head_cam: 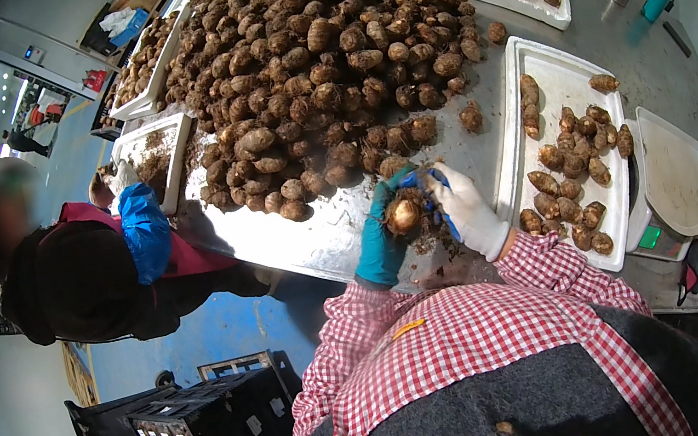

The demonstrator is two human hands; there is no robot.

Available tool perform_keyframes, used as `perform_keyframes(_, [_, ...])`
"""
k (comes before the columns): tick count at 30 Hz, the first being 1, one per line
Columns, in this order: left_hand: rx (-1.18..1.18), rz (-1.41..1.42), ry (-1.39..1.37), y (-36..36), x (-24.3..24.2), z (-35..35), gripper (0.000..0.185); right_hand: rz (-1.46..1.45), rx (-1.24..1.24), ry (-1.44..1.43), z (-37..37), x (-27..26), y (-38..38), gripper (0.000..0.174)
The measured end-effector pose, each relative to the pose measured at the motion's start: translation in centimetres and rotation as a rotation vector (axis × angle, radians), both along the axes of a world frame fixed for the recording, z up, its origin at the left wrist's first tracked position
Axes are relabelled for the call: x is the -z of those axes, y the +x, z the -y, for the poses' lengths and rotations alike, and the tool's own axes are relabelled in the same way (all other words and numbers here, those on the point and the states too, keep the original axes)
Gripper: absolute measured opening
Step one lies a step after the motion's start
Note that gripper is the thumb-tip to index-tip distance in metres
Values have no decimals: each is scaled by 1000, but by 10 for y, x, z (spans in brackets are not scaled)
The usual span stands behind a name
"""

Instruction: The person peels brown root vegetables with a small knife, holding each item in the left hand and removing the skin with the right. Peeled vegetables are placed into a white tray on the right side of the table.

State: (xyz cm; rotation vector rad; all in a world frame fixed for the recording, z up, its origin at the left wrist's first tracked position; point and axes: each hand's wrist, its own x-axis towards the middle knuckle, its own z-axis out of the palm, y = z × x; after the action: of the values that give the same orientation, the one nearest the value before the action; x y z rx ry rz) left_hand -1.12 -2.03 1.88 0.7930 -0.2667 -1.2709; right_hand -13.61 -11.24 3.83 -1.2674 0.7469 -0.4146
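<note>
In a teal glove, my left hand [380, 244] grips a hairy taro corm [402, 215] whose pale cut end faces up at me. My right hand [468, 209], in a white glove with blue palm coating, closes on the fibrous roots at the corm's right side. Whether it also holds a tool there is hidden. Loose roots and dirt [444, 261] lie on the metal table [319, 244] beneath both hands. Just beyond them rises a large heap of brown taro corms [324, 75]. To my right, a white foam tray [522, 166] holds several smaller corms [573, 157].
A co-worker [77, 266] stands at the left, a gloved hand over a foam tray [179, 146] of root debris. Another tray [553, 7] of corms sits at the far right. A weighing scale [671, 175] stands beside my tray. Black crates [218, 430] are on the floor behind left.
</note>
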Motion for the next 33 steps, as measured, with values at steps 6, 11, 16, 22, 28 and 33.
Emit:
perform_keyframes(6, [1, 513, 1, 13, -3, -4, 67, 94, -165, -413, 1, 3, -10, 24])
perform_keyframes(11, [66, 331, 37, 4, -23, -6, 59, 84, -192, -536, 4, -5, -10, 20])
perform_keyframes(16, [135, 219, 414, 3, -18, -11, 51, 77, -195, -909, 6, -17, -11, 35])
perform_keyframes(22, [-52, 273, 292, -12, -15, -3, 44, 73, 23, -996, 2, -13, -1, 19])
perform_keyframes(28, [-188, 148, 123, -13, 1, -1, 40, -19, 110, -1332, -9, -15, 1, 11])
perform_keyframes(33, [-235, 57, 15, -7, -2, 6, 39, -243, -33, -1281, -9, 14, -11, 18])
